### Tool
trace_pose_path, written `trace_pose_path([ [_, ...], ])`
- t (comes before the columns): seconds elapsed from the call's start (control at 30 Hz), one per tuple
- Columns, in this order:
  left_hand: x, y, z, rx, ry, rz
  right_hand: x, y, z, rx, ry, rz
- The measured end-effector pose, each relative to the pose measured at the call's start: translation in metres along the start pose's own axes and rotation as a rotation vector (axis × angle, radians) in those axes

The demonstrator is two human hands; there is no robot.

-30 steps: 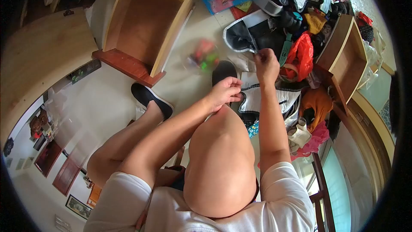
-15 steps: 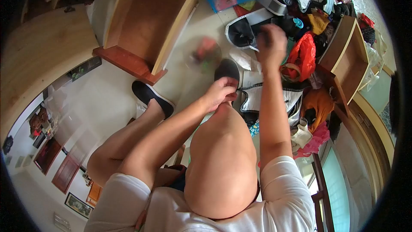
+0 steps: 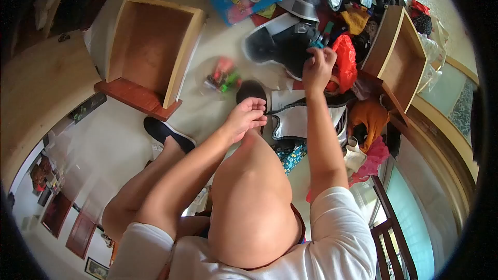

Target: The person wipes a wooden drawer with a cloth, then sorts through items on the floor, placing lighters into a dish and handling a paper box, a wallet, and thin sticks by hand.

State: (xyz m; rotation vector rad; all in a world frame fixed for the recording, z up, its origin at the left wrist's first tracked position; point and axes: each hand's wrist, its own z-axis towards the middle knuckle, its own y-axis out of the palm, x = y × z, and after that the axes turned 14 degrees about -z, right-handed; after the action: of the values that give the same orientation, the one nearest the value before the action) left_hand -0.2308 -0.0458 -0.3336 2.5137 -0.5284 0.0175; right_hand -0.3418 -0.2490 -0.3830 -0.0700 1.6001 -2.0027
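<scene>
Strap, or something strap-like in teal (image 3: 316,42), sits at the fingertips of the person's right hand (image 3: 318,71), over the near edge of a black padded piece with pale edging (image 3: 287,52) and just left of a red plastic bag (image 3: 344,61). I'd judge it light and bendy, rubbery rather than slick, not fragile; it should be easy to take in a pinch along the band, clear of the bag's loose film. The right fingers are bunched with hardly any gap, but blur hides whether they have closed on it, so I cannot tell. The left hand (image 3: 246,120) hangs above the shin, fingers loosely curved and parted, with nothing visible in it, near a dark shoe (image 3: 251,91). Below the right hand lies a white piece with black trim (image 3: 298,122), with orange cloth (image 3: 368,116) beside it; one wooden drawer (image 3: 402,67) stands tilted beyond the bag, another (image 3: 150,46) across the floor to the left. A second ago the teal strap lay bare to the right of that hand; now the fingertips meet it, while the left hand has stayed over the shin.
</scene>
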Motion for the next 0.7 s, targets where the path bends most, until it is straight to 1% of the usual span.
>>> trace_pose_path([
  [0.03,-0.003,-0.002,0.0,0.004,-0.006,-0.005,-0.002,-0.006,-0.012,0.006,0.011,0.038],
  [0.1,-0.007,-0.003,0.0,-0.004,-0.035,-0.007,-0.009,-0.018,-0.031,-0.072,0.034,0.155],
  [0.17,-0.009,-0.001,0.003,-0.046,-0.054,-0.029,-0.023,-0.037,-0.045,-0.169,-0.027,0.155],
  [0.2,-0.009,0.001,0.004,-0.072,-0.055,-0.022,-0.026,-0.045,-0.048,-0.23,-0.092,0.134],
  [0.23,-0.009,0.004,0.005,-0.097,-0.057,-0.017,-0.028,-0.05,-0.05,-0.293,-0.082,0.215],
  [0.3,-0.009,0.007,0.005,-0.152,-0.075,0.024,-0.033,-0.06,-0.048,-0.397,-0.143,0.307],
  [0.33,-0.008,0.008,0.006,-0.182,-0.089,0.059,-0.031,-0.062,-0.045,-0.599,-0.192,0.306],
  [0.43,-0.004,0.016,0.001,-0.246,-0.175,0.165,-0.02,-0.046,-0.032,-0.483,-0.176,0.157],
  [0.5,-0.005,0.014,0.003,-0.289,-0.213,0.24,-0.001,-0.019,-0.002,-0.209,-0.064,0.065],
  [0.57,-0.01,0.004,0.01,-0.344,-0.224,0.322,-0.004,-0.012,0.031,-0.187,0.148,-0.247],
  [0.63,-0.007,0.007,0.008,-0.3,-0.179,0.352,0.013,0.02,0.046,-0.359,0.208,-0.367],
  [0.67,-0.004,0.007,0.005,-0.277,-0.158,0.364,0.013,0.024,0.05,-0.447,0.238,-0.427],
  [0.7,-0.001,0.005,0.002,-0.245,-0.149,0.328,0.014,0.025,0.049,-0.487,0.239,-0.407],
])
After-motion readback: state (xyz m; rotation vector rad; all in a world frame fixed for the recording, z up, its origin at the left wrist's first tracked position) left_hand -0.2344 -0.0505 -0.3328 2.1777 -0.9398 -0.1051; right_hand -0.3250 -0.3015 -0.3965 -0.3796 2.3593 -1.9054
